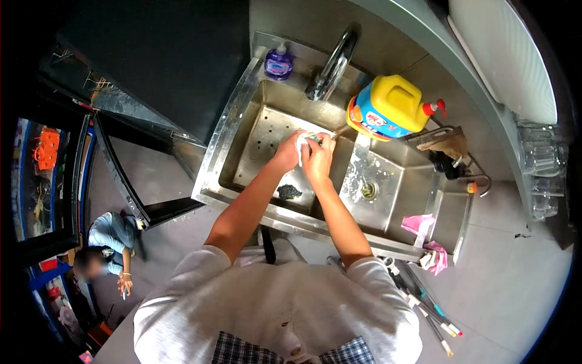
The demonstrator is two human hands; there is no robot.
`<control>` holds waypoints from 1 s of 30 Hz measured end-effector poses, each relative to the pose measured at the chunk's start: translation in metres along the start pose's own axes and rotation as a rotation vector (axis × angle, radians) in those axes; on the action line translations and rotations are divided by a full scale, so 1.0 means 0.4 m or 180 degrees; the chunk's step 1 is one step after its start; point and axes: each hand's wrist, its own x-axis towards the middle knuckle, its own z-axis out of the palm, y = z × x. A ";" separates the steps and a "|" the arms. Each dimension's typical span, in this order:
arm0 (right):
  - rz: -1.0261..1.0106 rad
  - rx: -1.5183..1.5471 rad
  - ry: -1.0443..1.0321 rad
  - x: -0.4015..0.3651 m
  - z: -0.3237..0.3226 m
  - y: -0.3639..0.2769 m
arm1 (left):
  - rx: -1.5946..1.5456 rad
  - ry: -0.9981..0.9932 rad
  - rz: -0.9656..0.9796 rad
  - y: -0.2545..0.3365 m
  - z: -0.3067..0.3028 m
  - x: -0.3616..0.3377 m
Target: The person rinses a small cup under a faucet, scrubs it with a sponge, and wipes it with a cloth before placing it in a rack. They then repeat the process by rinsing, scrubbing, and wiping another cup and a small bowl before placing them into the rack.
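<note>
My left hand [287, 150] and my right hand [319, 159] meet over the left basin of the steel sink [209, 167]. Both are closed around a crumpled white cloth [300, 142]. A bit of something greenish shows between the fingers, too small to make out. Below my wrists, a dark mesh-like scrap [289, 192] lies on the basin floor. The chrome faucet [334, 64] stands behind my hands, its spout apart from them.
A purple soap bottle [279, 62] stands at the back left rim. Behind the right basin is a yellow detergent jug [388, 108]. Pink cloths [418, 224] hang at the right edge. Glasses [541, 159] sit on the right shelf. A person [112, 242] crouches at lower left.
</note>
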 end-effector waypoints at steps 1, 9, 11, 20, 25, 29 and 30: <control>0.0132 -0.0039 0.0163 -0.002 0.008 -0.012 | -0.0298 0.0068 -0.0056 -0.004 0.007 0.002; 0.1141 0.1004 -0.1432 -0.031 0.103 0.087 | 0.1543 0.0627 0.0786 -0.075 -0.050 -0.003; 0.2102 0.1832 -0.1771 -0.004 0.079 0.076 | 0.1481 0.0421 0.0561 -0.039 -0.042 -0.033; 0.4198 0.5086 -0.1372 0.061 0.009 0.085 | 0.0373 0.0098 0.0643 -0.002 -0.012 0.015; 0.3411 0.5493 -0.1698 0.048 0.006 0.170 | 0.0201 0.0247 0.0352 -0.061 -0.079 0.049; 0.3235 0.5011 -0.0990 0.071 -0.035 0.100 | -0.0458 0.0162 -0.0070 0.006 -0.022 -0.012; 0.3142 0.4859 -0.0784 0.067 -0.047 0.087 | -0.1052 0.0097 -0.0509 0.008 -0.031 -0.009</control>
